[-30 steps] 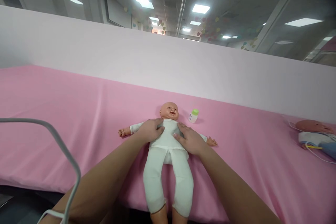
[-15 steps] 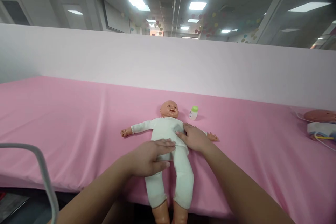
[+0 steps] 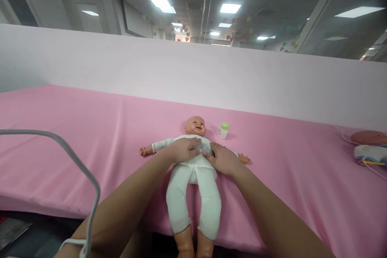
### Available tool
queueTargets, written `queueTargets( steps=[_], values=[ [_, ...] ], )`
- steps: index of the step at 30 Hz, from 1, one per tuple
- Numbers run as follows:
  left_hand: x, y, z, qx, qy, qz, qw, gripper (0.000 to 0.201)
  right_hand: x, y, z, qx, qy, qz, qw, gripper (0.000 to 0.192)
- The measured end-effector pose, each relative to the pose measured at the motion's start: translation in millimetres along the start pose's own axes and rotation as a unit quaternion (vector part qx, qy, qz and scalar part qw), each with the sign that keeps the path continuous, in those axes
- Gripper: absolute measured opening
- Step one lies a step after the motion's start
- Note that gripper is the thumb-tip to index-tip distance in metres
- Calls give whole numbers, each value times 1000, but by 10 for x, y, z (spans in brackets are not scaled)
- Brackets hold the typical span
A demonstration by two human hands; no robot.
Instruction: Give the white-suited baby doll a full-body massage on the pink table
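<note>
A baby doll (image 3: 195, 173) in a white cloth suit lies on its back on the pink sheet (image 3: 90, 129), its head away from me and its feet over the near edge. Its arms are spread out to the sides. My left hand (image 3: 186, 150) rests flat on the left side of the doll's chest, fingers pointing right. On the right side of the chest lies my right hand (image 3: 223, 158), fingers extended and slightly apart. The tips of my two hands nearly meet at the middle. Beside the doll's head stands a small white bottle with a green cap (image 3: 223, 130).
A grey cable (image 3: 72, 155) loops up at the left, in front of my left forearm. At the far right lies a brown, doll-like object (image 3: 369, 137) with white cloth and thin tubing. A white wall panel (image 3: 193, 70) closes off the back, with glass above.
My left hand has moved up from the doll's belly to its chest, level with my right hand. The right hand has stayed in place. The grey cable has swung upward and to the right.
</note>
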State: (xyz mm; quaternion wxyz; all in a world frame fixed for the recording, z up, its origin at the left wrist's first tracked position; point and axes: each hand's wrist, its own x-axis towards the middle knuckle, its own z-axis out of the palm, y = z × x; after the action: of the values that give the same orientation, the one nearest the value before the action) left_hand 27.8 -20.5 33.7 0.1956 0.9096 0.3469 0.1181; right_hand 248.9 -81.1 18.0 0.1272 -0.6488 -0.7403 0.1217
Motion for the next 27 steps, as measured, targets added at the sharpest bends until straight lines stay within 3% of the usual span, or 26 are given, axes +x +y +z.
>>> queueTargets(
  steps=[4,9,15,19,24,27],
  values=[
    [103,-185,55,-19,58,-27,998,57,6,10,1,9,-9,-1,1000,58],
    [37,-437,85,-40,118,-50,991,56,-12,8,-60,15,-24,-1,1000,56],
    [-15,-607,22,-2,123,-62,990,48,-198,-43,-283,-6,-70,-5,997,42],
    [-5,-598,38,14,125,-64,990,49,-506,-185,-379,52,-119,-78,988,61],
    [-10,-563,46,28,113,-61,991,52,-781,-429,-433,129,-236,-181,946,75],
    [-15,-554,43,31,109,-51,992,53,-675,-496,-381,126,-218,-176,952,87]
  ],
)
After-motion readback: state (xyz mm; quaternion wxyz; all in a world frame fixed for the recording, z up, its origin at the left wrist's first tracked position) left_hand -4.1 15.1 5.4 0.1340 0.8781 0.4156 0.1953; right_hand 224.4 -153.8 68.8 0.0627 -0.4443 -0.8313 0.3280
